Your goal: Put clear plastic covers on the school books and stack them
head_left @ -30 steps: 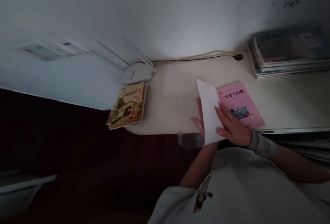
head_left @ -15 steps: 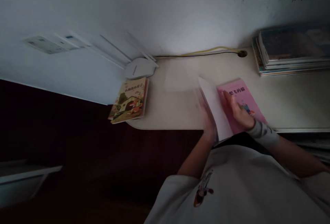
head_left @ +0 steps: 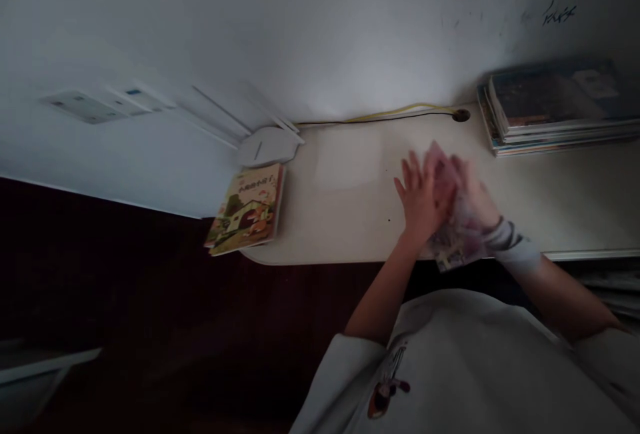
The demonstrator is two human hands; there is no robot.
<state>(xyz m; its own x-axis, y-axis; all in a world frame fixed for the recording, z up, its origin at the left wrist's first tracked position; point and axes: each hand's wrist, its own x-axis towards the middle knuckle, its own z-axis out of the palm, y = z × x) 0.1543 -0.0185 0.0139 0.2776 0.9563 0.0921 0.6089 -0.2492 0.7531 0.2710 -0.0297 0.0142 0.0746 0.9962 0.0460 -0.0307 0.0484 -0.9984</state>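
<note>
A thin pink picture book [head_left: 453,242] is at the desk's front edge before me, tilted and smeared by motion. My left hand [head_left: 421,199] lies along its left side with the fingers spread, the palm apparently touching it. On the book's right side is my right hand [head_left: 479,199], with a grey band at the wrist. Its fingers are blurred, so their grip on the book is unclear.
Picture books [head_left: 247,211] overhang the desk's left corner, beside a white router [head_left: 267,146] with antennas. A stack of books [head_left: 555,104] stands at the back right. Cables [head_left: 395,112] run along the wall into a desk hole [head_left: 461,115]. The pale desk [head_left: 330,221] has a rounded corner.
The pink book, spread open with a white page showing before, has now swung together between my hands. My left hand has moved from its outer edge up over its side. The view has shifted slightly.
</note>
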